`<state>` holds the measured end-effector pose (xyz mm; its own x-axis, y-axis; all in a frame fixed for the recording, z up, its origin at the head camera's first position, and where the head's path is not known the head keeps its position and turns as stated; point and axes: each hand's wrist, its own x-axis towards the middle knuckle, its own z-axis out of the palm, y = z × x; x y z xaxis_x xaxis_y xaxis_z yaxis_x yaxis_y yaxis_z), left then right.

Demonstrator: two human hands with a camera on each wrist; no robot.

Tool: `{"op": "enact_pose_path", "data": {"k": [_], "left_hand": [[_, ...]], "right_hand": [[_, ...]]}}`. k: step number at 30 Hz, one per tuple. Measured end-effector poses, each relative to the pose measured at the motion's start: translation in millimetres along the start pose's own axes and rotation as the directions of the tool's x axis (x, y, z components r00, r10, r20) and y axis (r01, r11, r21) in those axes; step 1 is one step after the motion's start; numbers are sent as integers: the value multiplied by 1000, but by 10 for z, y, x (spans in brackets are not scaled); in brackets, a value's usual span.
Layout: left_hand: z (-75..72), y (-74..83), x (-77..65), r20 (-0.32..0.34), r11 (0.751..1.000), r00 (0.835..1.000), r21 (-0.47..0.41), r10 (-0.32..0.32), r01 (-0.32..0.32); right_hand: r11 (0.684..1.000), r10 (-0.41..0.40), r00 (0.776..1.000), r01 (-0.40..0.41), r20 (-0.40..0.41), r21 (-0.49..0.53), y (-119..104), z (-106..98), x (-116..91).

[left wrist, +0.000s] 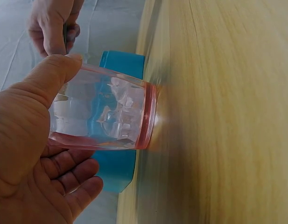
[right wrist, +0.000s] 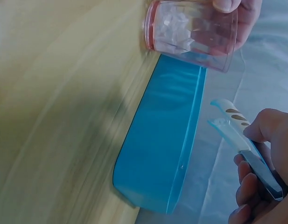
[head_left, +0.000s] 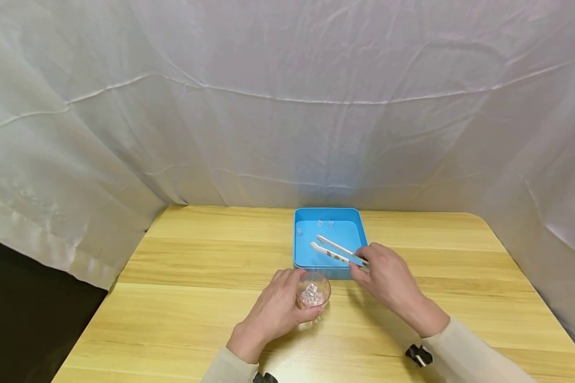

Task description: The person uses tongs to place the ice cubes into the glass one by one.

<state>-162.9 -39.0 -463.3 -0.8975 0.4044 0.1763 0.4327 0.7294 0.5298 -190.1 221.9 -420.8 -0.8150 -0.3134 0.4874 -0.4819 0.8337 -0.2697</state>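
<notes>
My left hand (head_left: 279,302) grips a clear, pink-tinted cup (left wrist: 151,116) around its upper part, thumb on one side and fingers on the other. Clear ice-like cubes (head_left: 311,295) fill the cup's lower part. In my right hand (head_left: 388,274) is a pair of tongs (head_left: 333,250), pinched between thumb and fingers. Its white, brown-marked tips (right wrist: 223,112) stand apart over the blue tray (head_left: 304,255), with nothing between them. Inside the tray, toward its back and left side, lie 3 clear cubes (head_left: 330,224).
The tray stands near the back edge of a light wooden table (head_left: 196,308), just beyond the cup. A pale grey curtain (head_left: 268,133) hangs behind the table and along its sides. A dark area (head_left: 19,308) shows past the left edge.
</notes>
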Motion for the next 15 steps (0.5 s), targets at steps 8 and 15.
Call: {"op": "enact_pose_path", "data": {"k": [8, 15], "left_hand": [[1, 4, 3, 9, 1000, 1000, -2, -7, 7], [7, 2, -2, 11, 1000, 1000, -6, -17, 17]], "right_hand": [[999, 44, 998, -45, 53, 17, 19, 90, 102], [997, 72, 996, -73, 62, 26, 27, 171, 163]]}}
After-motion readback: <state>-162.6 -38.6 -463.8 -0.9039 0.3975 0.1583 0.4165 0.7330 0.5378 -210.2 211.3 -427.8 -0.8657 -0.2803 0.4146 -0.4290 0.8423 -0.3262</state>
